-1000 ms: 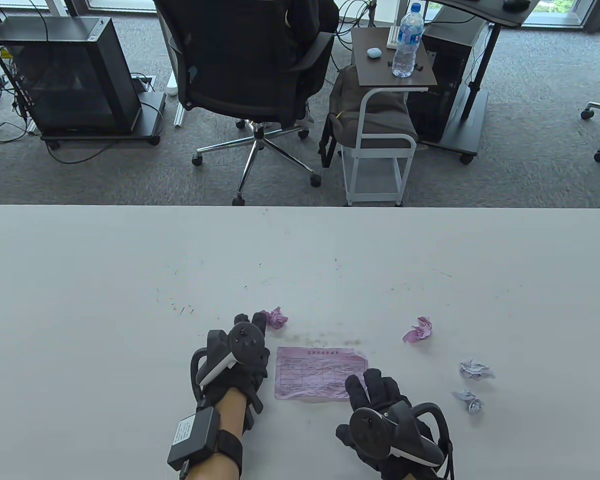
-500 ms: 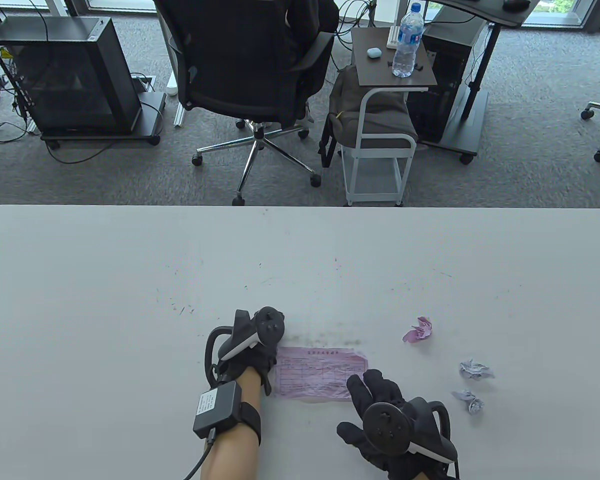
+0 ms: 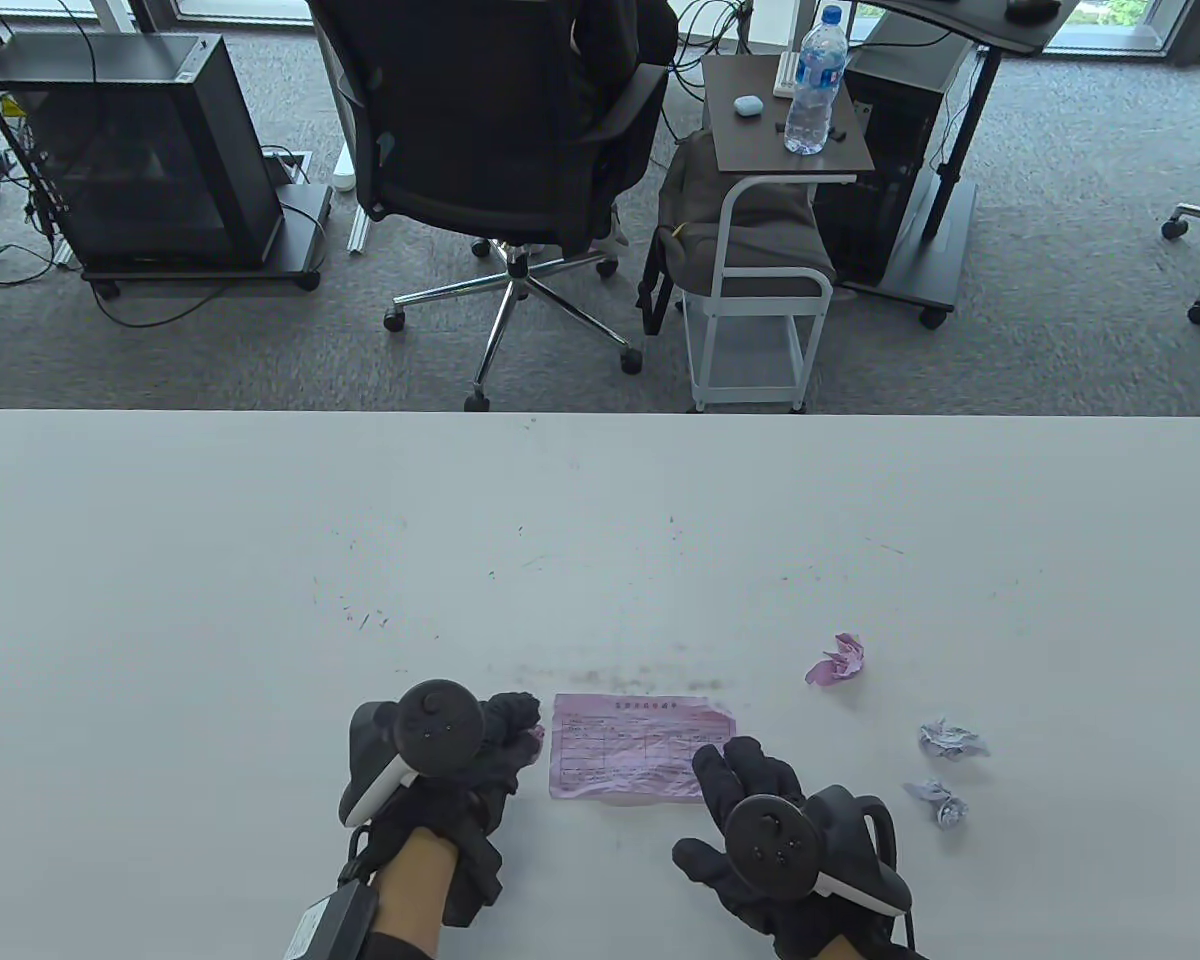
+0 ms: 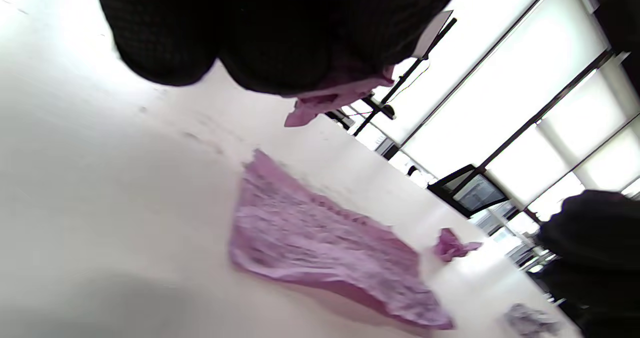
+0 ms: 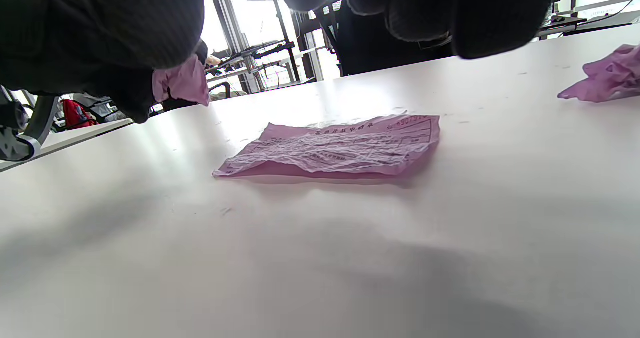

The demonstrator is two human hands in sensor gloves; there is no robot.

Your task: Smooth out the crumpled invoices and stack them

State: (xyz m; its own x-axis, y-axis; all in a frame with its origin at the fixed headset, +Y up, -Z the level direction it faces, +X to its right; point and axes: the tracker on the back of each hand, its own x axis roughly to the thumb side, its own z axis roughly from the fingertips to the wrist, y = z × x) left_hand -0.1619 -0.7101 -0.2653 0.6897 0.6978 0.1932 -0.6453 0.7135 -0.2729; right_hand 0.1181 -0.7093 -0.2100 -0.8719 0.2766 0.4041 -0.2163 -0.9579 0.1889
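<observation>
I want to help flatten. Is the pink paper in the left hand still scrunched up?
Yes, scrunched. The left hand grips a crumpled pink wad; only a wrinkled bit pokes out, unlike the flat invoice beside it.

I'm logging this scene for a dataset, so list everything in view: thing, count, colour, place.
flattened invoice: 1, pink, table near edge, between the hands
pink crumpled ball: 1, pink, table, right of the flattened invoice
held crumpled ball: 1, pink, gripped in the left hand
pale crumpled balls: 2, whitish-lilac, table, far right
table: 1, white
office chair: 1, black, on the floor beyond the table
side cart: 1, white frame, brown top, beside the chair
water bottle: 1, clear, on the cart
computer case: 1, black, floor at left
left hand: black glove, fingers curled round the ball
right hand: black glove, fingers spread over the invoice's right corner
</observation>
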